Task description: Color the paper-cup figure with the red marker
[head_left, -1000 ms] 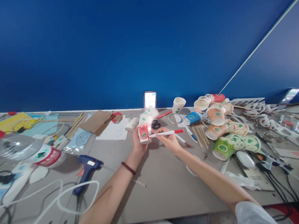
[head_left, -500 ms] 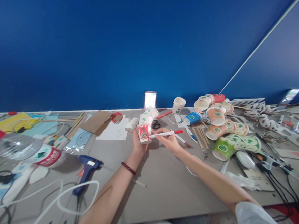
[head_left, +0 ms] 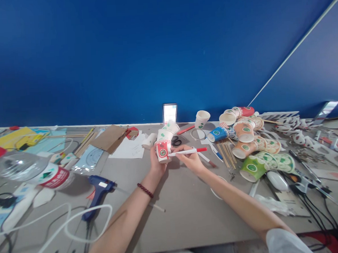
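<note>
My left hand (head_left: 156, 162) is wrapped round a string of joined paper cups (head_left: 164, 149), the nearest one coloured red with a round emblem. White cups with green marks make up its far end. In my right hand (head_left: 190, 158) is a white marker (head_left: 187, 151) with a red end, pinched between the fingers. The marker lies almost level, its tip at the side of the red cup. Black-handled scissors (head_left: 176, 140) lie just behind the right hand. A lit phone (head_left: 170, 113) stands against the wall behind the cups.
To the left are a blue glue gun (head_left: 97, 195), a large plastic bottle (head_left: 31, 169), a power strip (head_left: 12, 206) and a looping white cable. Several joined cups, including a green one (head_left: 251, 168), lie at right near wooden sticks (head_left: 226, 153). A white cup (head_left: 202, 119) stands at the back.
</note>
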Motion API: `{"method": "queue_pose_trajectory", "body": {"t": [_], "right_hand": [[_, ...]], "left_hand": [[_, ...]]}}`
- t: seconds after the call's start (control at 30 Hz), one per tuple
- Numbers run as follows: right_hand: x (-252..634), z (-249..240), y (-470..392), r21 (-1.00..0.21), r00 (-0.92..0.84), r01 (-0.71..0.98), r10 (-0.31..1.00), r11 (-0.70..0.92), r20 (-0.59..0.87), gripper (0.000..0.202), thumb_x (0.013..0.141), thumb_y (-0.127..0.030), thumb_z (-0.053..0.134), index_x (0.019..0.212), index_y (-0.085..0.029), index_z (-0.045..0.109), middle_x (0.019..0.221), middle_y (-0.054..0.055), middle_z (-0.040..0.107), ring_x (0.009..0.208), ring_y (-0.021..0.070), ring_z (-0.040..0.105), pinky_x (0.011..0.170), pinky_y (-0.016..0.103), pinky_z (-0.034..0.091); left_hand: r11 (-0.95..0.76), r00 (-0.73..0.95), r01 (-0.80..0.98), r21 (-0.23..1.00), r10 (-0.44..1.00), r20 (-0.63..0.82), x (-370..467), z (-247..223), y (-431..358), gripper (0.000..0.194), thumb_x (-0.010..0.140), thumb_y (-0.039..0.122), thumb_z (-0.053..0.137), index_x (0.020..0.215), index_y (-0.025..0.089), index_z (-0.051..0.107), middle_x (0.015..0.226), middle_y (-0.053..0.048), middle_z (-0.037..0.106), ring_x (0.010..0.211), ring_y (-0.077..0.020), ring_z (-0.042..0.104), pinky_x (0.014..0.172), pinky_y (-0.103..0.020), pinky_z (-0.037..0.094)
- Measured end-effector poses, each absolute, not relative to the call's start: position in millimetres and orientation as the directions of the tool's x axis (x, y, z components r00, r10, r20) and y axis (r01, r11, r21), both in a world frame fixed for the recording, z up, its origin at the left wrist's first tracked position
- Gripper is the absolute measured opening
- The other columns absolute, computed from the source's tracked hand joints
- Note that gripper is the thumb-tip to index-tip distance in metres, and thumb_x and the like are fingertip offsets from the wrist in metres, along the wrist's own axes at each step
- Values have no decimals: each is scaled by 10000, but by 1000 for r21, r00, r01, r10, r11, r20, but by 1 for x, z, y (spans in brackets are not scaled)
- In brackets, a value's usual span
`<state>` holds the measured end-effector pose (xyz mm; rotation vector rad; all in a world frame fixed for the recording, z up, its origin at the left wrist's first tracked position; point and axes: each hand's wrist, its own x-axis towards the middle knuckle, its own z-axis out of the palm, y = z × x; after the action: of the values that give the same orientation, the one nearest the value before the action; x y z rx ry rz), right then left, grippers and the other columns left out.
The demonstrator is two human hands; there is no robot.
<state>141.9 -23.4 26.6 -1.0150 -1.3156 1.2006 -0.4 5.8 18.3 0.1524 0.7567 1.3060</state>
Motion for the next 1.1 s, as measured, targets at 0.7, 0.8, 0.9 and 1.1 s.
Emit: {"method": "queue_pose_trajectory", "body": {"t": [0.7,0.8,0.9,1.1], "right_hand": [[141,23,-22,-985,-116,-42,979,165,169,255,747,-476,773,787,-230,720,990,88,790,1187,330,671,1009,483,510],[142,25,-23,-983,-142,-37,973,179,183,214,738,-434,784,740,-229,722,934,78,788,1202,338,665,1066,505,466],[142,24,-23,-982,-138,-46,973,182,186,210,748,-434,774,759,-231,722,935,72,787,1186,331,674,1062,498,468],[141,22,-22,-986,-95,-23,981,168,169,244,754,-466,760,806,-232,711,1012,80,787,1141,315,685,975,461,525]], "left_hand": [[292,70,-798,527,914,-400,-1,15,7,415,915,437,465,939,100,705,723,-120,736,610,-218,698,516,-285,539],[287,60,-786,547,917,-395,-1,16,7,422,919,422,434,924,98,705,747,-133,743,634,-222,707,537,-292,550],[293,62,-788,541,913,-404,0,17,6,404,909,419,449,938,106,703,728,-122,737,626,-225,701,518,-293,539],[261,40,-828,496,910,-413,0,18,6,330,880,395,519,925,119,692,655,-76,704,567,-204,675,518,-279,526]]}}
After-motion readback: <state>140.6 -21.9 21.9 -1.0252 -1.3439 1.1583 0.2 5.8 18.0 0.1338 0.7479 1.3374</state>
